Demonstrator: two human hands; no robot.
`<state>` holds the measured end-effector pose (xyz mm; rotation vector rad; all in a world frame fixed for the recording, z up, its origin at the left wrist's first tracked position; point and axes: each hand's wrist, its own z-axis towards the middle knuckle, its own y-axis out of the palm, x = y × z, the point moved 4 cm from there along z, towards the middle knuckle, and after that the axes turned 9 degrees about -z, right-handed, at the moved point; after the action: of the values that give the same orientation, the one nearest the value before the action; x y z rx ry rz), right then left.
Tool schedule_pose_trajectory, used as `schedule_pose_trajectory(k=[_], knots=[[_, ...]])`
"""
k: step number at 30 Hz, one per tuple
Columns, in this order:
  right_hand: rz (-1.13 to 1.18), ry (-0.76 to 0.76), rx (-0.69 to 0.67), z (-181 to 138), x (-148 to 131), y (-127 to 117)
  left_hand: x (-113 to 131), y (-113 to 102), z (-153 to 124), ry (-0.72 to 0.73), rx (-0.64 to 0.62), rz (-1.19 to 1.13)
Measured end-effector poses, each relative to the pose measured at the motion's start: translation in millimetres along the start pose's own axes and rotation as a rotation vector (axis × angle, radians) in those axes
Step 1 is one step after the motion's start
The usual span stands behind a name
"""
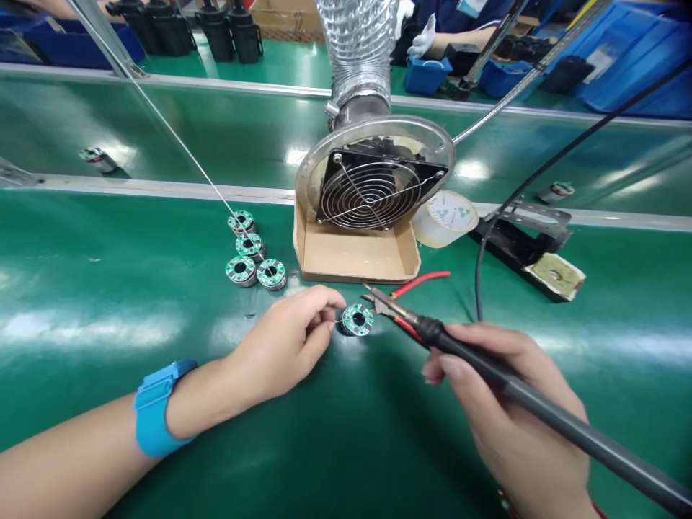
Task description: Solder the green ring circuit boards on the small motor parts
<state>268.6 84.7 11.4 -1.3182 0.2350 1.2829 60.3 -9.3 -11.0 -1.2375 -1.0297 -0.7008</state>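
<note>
One glossy green surface [108,303] fills the view, smooth and streaked with glare. On it stands one square black fan [373,194] with a round wire grille, fed from above by one ribbed silver foil duct [360,50]. The fan sits in one shallow tray of brown cardboard [351,256].

One soldering iron [533,402], a long dark matte rod, lies across the right hand [513,440]. That hand's grip is wrapped around the handle, and the metal tip reaches just beside the round part [357,319]. The left hand [281,339] has its grip pinched on that part, a small cylinder topped by a green ring-shaped circuit board. It rests on the surface in front of the tray.

To the right sit one black metal stand [519,241] with one flat yellowed sponge [556,274] and one roll of clear tape [443,216]. One soft blue strap [156,407] rings the left wrist. One red-handled tool [419,282] lies just behind the iron's tip.

Four more round parts [249,246] of the same kind are clustered to the left of the tray. One thin bright wire [178,140] slants down to them.
</note>
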Motion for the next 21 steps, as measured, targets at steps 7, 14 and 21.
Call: schedule_pose_trajectory(k=[7, 14, 21], knots=[[0.075, 0.070, -0.030, -12.6, 5.7, 3.7, 4.1, -2.8, -1.4, 0.071, 0.042, 0.086], [0.132, 0.114, -0.060, -10.3, 8.3, 5.9, 5.9, -1.6, 1.5, 0.069, 0.044, 0.086], [0.137, 0.133, -0.058, -6.9, 5.8, 5.1, 8.3, 3.0, 4.0, 0.079, 0.000, 0.063]])
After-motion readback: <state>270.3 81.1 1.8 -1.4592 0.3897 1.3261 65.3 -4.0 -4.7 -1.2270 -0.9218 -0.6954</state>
